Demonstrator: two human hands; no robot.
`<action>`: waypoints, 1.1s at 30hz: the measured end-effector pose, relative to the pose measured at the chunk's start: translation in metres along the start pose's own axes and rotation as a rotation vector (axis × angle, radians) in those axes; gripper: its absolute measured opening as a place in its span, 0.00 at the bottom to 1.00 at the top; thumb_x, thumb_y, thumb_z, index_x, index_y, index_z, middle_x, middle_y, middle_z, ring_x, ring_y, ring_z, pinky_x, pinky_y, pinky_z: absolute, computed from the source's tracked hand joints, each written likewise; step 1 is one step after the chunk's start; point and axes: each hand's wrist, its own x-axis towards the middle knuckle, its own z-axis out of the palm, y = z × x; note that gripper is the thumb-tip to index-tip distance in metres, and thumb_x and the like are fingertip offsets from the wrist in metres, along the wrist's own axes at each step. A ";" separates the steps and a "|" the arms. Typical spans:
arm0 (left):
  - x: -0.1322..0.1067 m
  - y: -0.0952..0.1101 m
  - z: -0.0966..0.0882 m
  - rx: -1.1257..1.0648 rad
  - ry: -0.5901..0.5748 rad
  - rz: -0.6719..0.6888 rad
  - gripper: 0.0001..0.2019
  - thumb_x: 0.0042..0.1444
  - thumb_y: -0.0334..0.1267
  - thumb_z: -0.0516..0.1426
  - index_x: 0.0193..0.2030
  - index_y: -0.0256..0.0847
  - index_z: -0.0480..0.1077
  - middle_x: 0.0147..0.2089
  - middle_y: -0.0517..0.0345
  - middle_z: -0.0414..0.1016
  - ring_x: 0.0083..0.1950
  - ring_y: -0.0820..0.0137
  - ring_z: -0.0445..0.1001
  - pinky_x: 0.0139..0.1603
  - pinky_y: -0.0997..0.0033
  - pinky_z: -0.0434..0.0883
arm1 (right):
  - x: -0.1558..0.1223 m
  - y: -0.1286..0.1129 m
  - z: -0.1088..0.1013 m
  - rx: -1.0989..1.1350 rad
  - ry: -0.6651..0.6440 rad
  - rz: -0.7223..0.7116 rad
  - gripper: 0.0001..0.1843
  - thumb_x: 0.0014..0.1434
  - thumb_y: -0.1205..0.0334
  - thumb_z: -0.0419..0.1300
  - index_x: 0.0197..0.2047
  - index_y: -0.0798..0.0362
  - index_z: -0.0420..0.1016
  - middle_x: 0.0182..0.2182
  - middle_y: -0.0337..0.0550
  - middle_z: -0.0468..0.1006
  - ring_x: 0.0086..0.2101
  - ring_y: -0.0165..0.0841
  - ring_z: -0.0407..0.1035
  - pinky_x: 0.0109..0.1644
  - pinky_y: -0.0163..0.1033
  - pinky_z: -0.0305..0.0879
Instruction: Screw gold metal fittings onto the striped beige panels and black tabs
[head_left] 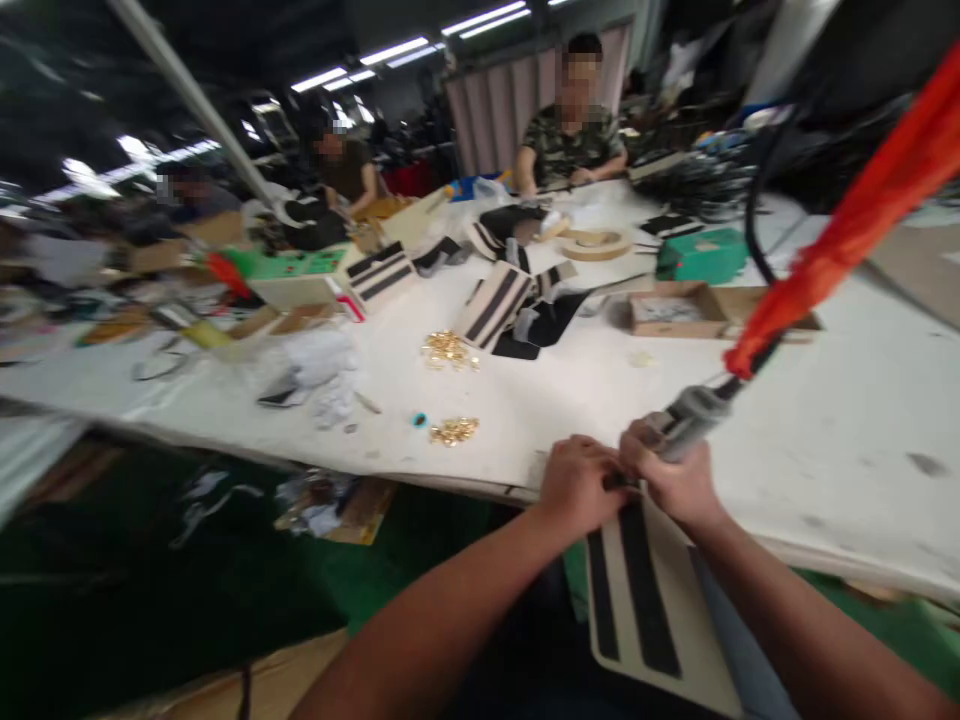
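My right hand [675, 485] is closed around a grey powered hand tool, apparently a screwdriver [701, 415], whose upper end runs into a red-orange sleeve [840, 220]. Close beside it, the fingers of my left hand [581, 480] are bent over the top end of a cream panel with black stripes [652, 600]. That panel slopes down from the table edge toward my lap. Whatever sits at the tool's tip is hidden between the two hands. Two small heaps of gold-coloured metal pieces [454, 431] [445, 348] lie on the table to the left, near a small blue ring [420, 420].
Striped pieces [495, 305] and black parts are piled across the white table [570, 390]. Beyond them are a tape roll [596, 245], a green box [701, 255] and a cardboard tray [671, 310]. Crumpled white wrapping [322, 370] lies left. Co-workers [574, 130] sit opposite.
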 end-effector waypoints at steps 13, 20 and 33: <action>0.005 -0.009 0.009 -0.038 0.089 0.035 0.15 0.50 0.45 0.75 0.42 0.48 0.82 0.49 0.60 0.86 0.57 0.58 0.77 0.60 0.52 0.71 | -0.007 -0.025 -0.046 -0.077 0.040 0.066 0.26 0.54 0.40 0.73 0.26 0.54 0.73 0.20 0.39 0.74 0.22 0.31 0.67 0.25 0.36 0.66; 0.006 -0.010 0.009 -0.103 0.097 0.035 0.14 0.51 0.43 0.75 0.43 0.47 0.83 0.51 0.58 0.86 0.59 0.58 0.76 0.62 0.52 0.71 | 0.006 -0.038 -0.094 -0.199 0.378 0.086 0.27 0.58 0.37 0.70 0.43 0.53 0.76 0.24 0.37 0.76 0.21 0.31 0.67 0.20 0.34 0.63; 0.006 -0.011 0.010 -0.177 0.076 0.046 0.11 0.55 0.41 0.72 0.44 0.46 0.82 0.52 0.58 0.86 0.58 0.57 0.75 0.63 0.50 0.66 | -0.051 -0.027 -0.155 -0.795 0.469 -0.181 0.33 0.61 0.53 0.67 0.67 0.50 0.71 0.58 0.55 0.77 0.55 0.49 0.75 0.58 0.58 0.75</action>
